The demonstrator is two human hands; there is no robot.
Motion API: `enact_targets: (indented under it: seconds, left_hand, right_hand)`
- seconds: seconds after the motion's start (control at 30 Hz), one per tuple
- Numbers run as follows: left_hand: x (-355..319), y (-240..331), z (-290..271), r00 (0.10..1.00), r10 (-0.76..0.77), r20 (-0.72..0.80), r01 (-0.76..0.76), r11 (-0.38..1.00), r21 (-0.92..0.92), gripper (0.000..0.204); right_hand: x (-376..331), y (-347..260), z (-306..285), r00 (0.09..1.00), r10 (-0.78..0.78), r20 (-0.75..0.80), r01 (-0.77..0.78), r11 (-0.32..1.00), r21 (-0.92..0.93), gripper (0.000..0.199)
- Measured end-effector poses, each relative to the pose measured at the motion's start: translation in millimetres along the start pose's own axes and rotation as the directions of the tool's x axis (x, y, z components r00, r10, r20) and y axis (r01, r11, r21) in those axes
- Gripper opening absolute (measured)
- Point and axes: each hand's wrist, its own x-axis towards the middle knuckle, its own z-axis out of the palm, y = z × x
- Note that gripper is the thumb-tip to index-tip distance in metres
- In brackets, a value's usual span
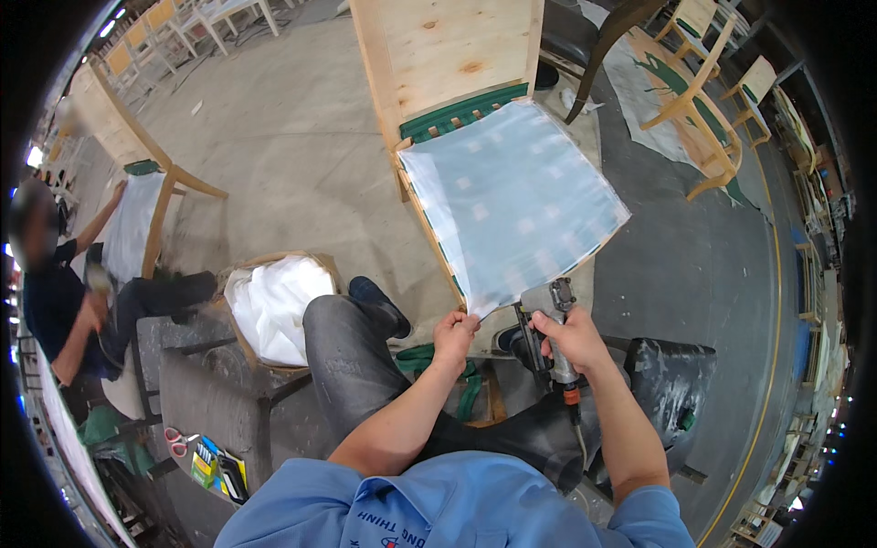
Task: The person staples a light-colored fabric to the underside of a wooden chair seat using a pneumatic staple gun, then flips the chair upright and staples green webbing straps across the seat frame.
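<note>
In the head view, the left hand (454, 338) is closed, thumb and fingers pinching a white sheer cloth (539, 192) at the near left corner of the seat (431, 236) of a wooden chair (457, 55). The cloth lies over the seat, reaching its near right corner, and stops short of the back edge, where green webbing (429, 125) shows. The right hand (575, 340) is wrapped around the handle of a staple gun (555, 300), its head just beside the seat's near edge; whether the two touch, I cannot tell. A hose (579, 440) runs down from the gun's lower end.

Left of the person's knee stands a container (331, 267) heaped with white fabric (274, 306). Farther left, by the near edge of a grey chair (208, 393), lie scissors (178, 444) and a yellow-green packet (205, 466). At the far left, a co-worker (55, 297) in dark clothes has one hand at a second chair (114, 114), its seat also covered in white. To the right is a black stool (674, 384) with whitish smears. More chairs (699, 110) stand beyond, toward the upper right.
</note>
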Motion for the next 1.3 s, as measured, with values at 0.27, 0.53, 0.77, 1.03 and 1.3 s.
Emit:
enact_targets:
  seconds: [0.27,0.53,0.77,1.03,1.3]
  left_hand:
    - [0,-9,6,0.987,0.153,-0.051,-0.144,0.980,0.136,0.014]
    - [-6,3,-1,0.977,0.117,-0.179,-0.084,0.979,0.185,0.014]
    - [-7,11,-5,0.936,0.305,-0.175,-0.216,0.891,0.399,0.029]
    - [-7,40,-10,0.991,0.065,-0.115,-0.003,0.881,0.473,0.034]
    - [-5,45,4,0.996,-0.036,-0.081,0.065,0.924,0.377,0.031]
  right_hand:
    - [17,7,34,0.996,0.084,0.019,-0.080,0.985,-0.151,0.039]
    - [26,8,27,0.999,0.041,-0.015,-0.042,0.998,-0.057,0.030]
    - [85,-42,-31,0.981,0.139,0.134,-0.134,0.990,-0.045,0.048]
    - [181,-78,-54,0.885,0.163,0.436,-0.077,0.975,-0.209,0.055]
    - [200,-46,-76,0.974,-0.225,-0.037,0.118,0.637,-0.762,0.050]
